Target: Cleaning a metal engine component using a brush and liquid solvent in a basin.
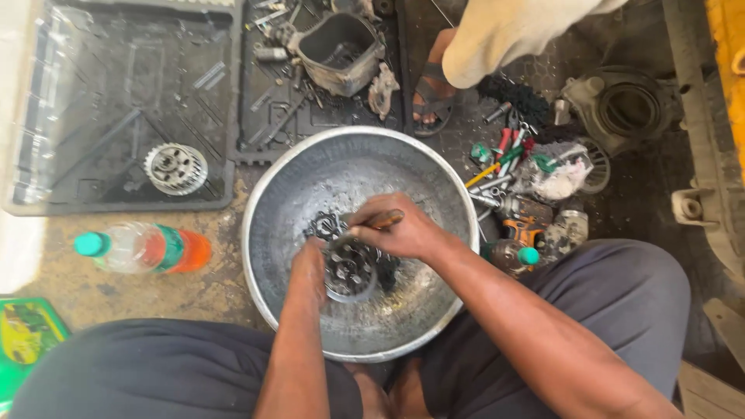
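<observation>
While the right hand is closing its fingers around a wooden-handled brush, the bristle end is pressing onto a round metal engine part lying near the centre of a big metal basin. Left hand is gripping that part at its nine o'clock edge, fingers curled on the rim, steadying it. Basin is sitting on the ground between the person's knees, dark trousers at six o'clock.

At nine o'clock of the basin, a plastic bottle with a green cap is lying on its side. At ten o'clock, a black tray is holding a toothed gear wheel. At twelve o'clock, a grey engine casing is resting on a second tray. At two o'clock, a heap of screwdrivers and tools. Another person's sandalled foot is standing at one o'clock.
</observation>
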